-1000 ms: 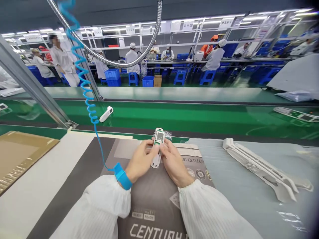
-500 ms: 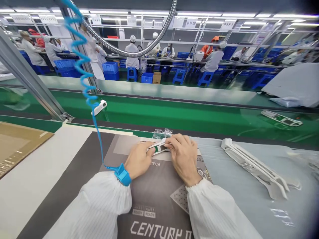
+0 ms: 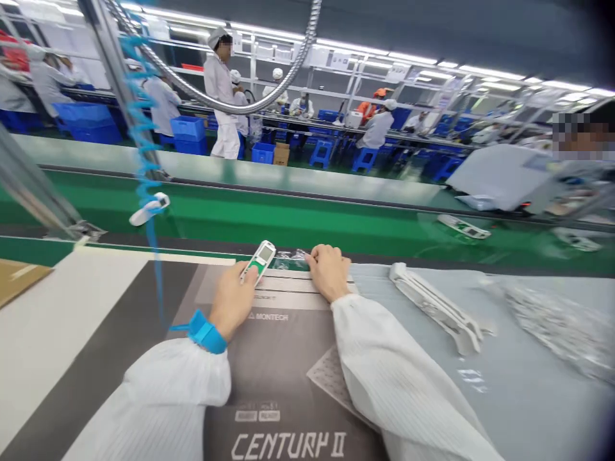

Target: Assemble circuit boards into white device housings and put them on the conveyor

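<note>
My left hand (image 3: pixel 234 296) is closed around a slim white handheld device (image 3: pixel 260 261), which shows a small grey screen and a green circuit board. The device is tilted, its screen end up and to the right. Apart from it, my right hand (image 3: pixel 330 270) is at the far edge of the work surface, thumb and fingers pinched together beside crumpled clear plastic film (image 3: pixel 288 257). What the pinch holds, if anything, is too small to make out. A blue wrist strap (image 3: pixel 207 331) with a coiled cord is on my left wrist. Below both hands lies a dark printed cardboard box panel (image 3: pixel 283 371).
White plastic housing parts (image 3: pixel 435 304) lie on the grey mat at right, near a clear bag of small parts (image 3: pixel 557 326). Similar devices (image 3: pixel 464 226) lie on the green conveyor belt (image 3: pixel 307 221). A metal post (image 3: pixel 118 83) stands at left; co-workers sit beyond.
My right hand has left the device and moved to the plastic film. The device, now in my left hand only, has been turned more upright. The view has swung right.
</note>
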`<state>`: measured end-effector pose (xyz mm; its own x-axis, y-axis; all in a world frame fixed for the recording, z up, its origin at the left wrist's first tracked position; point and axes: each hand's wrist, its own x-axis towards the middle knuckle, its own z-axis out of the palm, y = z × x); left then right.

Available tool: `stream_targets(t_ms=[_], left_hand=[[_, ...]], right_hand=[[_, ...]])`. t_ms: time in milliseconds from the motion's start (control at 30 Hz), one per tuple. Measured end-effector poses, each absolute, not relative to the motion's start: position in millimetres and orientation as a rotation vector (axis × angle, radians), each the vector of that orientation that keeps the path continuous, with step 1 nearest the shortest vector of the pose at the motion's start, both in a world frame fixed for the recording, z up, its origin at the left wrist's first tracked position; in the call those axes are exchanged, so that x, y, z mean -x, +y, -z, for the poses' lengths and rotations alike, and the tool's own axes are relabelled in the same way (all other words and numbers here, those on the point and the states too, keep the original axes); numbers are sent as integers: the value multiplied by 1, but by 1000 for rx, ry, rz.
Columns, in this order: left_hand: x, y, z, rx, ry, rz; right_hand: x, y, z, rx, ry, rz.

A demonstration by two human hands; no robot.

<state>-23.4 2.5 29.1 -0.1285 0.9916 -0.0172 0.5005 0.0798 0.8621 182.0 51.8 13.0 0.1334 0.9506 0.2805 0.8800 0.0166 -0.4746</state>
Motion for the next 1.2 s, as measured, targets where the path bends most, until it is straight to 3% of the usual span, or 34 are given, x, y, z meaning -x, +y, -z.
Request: stream_targets(t_ms=[200, 367, 567, 700, 867, 1067, 1200], left_hand=[[25, 3, -29, -1439, 1746, -960], [24, 1, -32, -1422, 1765, -985], [21, 0, -36, -1331, 1738, -978], [21, 2, -34, -1222, 1621, -1033], [21, 3, -32, -1030, 1269, -1193], [27, 3, -36, -1310, 1366, -1194], [27, 0, -30, -1697, 1304, -1141]], right_hand=[[-249, 34, -24, 1946, -1819, 61], [-338, -28, -34, 2419, -1690, 429], [-370, -75, -33, 2521, -1722, 463], [-342, -71, -54, 2244, -1786, -18], [-252, -38, -58, 1487, -2090, -839], [-180, -6, -35, 1271, -2044, -792], [-208, -10, -38, 1239, -2009, -1035]])
